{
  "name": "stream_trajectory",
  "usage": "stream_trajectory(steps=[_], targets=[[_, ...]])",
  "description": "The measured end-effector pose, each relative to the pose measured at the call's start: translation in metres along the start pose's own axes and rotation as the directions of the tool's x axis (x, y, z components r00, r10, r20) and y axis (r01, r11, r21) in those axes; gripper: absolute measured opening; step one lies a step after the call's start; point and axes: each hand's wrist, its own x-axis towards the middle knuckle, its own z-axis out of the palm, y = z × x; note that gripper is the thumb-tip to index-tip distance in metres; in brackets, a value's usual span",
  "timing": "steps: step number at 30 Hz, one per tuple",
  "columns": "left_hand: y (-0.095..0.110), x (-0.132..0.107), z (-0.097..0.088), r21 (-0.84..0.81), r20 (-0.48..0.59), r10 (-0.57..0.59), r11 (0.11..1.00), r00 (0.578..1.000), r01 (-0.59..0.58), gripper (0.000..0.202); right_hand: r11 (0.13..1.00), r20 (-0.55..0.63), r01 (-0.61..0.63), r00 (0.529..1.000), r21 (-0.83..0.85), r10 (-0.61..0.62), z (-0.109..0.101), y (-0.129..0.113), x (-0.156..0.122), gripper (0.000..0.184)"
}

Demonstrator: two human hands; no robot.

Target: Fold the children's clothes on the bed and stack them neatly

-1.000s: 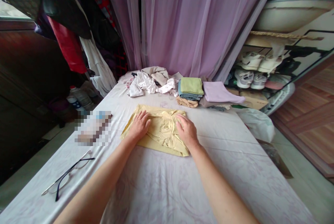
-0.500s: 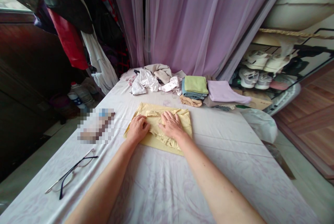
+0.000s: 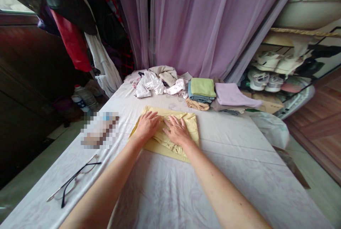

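Observation:
A pale yellow garment [image 3: 191, 129] lies flat and partly folded on the bed's white sheet [image 3: 165, 193]. My left hand [image 3: 147, 126] rests palm down on its left part, fingers stretched out. My right hand [image 3: 176, 130] lies flat on its middle, fingers spread, close beside the left hand. Neither hand grips the cloth; both press on it.
Behind the garment lie a heap of unfolded white and beige clothes [image 3: 160, 81], a folded green and blue stack [image 3: 202, 89] and a folded lilac cloth [image 3: 231, 95]. Glasses [image 3: 73, 181] sit at the bed's left edge. A shoe rack [image 3: 277, 76] stands at right, a purple curtain [image 3: 202, 22] behind.
My right hand has slid left across the yellow garment from its right side to the middle. My left hand has flattened out, and the view has shifted slightly.

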Motion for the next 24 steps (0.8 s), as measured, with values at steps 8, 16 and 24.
stream_trajectory(steps=[8, 16, 24], targets=[[0.008, -0.014, 0.011, 0.042, 0.176, -0.088, 0.996, 0.98, 0.082, 0.046, 1.0, -0.022, 0.017, 1.0, 0.019, -0.016, 0.003, 0.003, 0.0, 0.051], [0.023, -0.013, -0.001, 0.167, 0.098, -0.157, 0.976, 0.983, 0.139, 0.04, 0.997, -0.156, -0.069, 0.985, 0.021, 0.072, 0.007, 0.001, -0.003, 0.052], [0.036, 0.014, 0.005, 0.156, 0.195, -0.02, 0.988, 0.981, -0.011, 0.045, 0.994, -0.097, -0.102, 0.99, 0.042, 0.106, 0.007, 0.004, -0.001, 0.05]])
